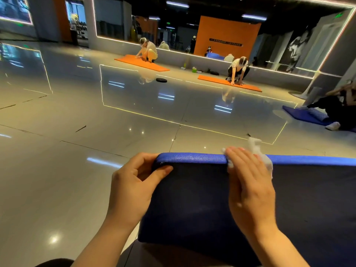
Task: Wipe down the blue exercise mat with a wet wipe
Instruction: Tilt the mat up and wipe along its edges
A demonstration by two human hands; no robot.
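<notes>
Blue exercise mat [250,205] fills the frame from 6 to 3 o'clock, its far edge raised off the glossy floor [77,132]. Left hand [133,187] pinches the mat's left corner, thumb on the near face, fingers [142,160] curled over the edge. Right hand [250,185] lies flat, fingers pressed together, pressing a white wet wipe [264,157] against the top edge. At 12 o'clock, two people crouch on orange mats [142,63].
</notes>
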